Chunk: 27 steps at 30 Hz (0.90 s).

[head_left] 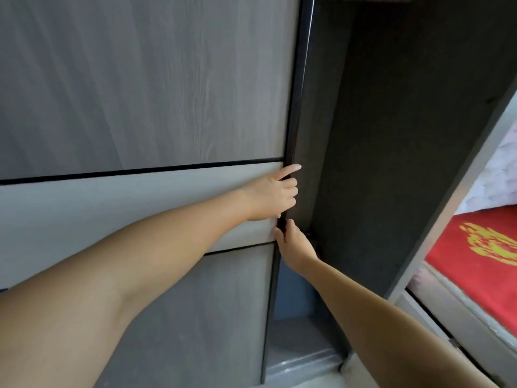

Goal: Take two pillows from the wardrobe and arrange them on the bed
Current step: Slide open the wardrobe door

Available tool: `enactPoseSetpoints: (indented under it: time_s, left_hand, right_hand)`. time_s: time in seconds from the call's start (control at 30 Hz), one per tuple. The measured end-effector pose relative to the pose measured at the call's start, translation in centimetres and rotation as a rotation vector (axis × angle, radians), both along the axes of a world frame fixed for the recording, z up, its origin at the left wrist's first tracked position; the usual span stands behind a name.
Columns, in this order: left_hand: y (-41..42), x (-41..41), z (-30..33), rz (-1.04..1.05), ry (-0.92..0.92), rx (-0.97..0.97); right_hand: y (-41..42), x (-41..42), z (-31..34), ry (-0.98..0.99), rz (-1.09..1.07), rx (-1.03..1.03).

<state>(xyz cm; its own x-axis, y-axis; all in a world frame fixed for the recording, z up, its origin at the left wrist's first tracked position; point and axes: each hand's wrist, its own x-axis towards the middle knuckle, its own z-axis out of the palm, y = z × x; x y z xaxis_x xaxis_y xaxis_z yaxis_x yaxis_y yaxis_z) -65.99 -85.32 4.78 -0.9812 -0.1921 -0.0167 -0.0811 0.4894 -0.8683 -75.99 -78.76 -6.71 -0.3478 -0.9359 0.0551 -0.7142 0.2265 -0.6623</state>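
Both my hands sit on the upright dark edge of the grey wood-grain sliding wardrobe door [145,79]. My left hand [275,196] curls its fingers round that edge; my right hand [293,245], just below, hooks it too. No pillows show; I judge they lie to my right, inside the dark wardrobe opening [391,135].

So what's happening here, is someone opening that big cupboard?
Yes. A person has both hands on the dark edge of a sliding wardrobe door. The left hand grips the edge higher up, forefinger stretched out, and the right hand holds it just below. Beside the door the wardrobe's dark interior is open to view, and no pillows can be seen in it. At the far right, a red cloth with a yellow pattern lies beneath something white.
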Motion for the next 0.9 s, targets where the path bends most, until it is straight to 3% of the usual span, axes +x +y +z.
enactPoseSetpoints:
  time_s: [0.17, 0.5, 0.9]
  left_hand:
    - [-0.4, 6.9, 0.0, -0.035, 0.017, -0.029]
    - [1.4, 17.3, -0.5, 0.241, 0.063, -0.036]
    - [2.2, 25.3, -1.5, 0.424, 0.183, 0.01]
  right_hand:
    - [-1.5, 4.7, -0.1, 0.145, 0.198, 0.011]
    - [-4.3, 14.6, -0.2, 0.509, 0.448, 0.028]
    - [-4.9, 23.1, 0.8, 0.586, 0.558, 0.026]
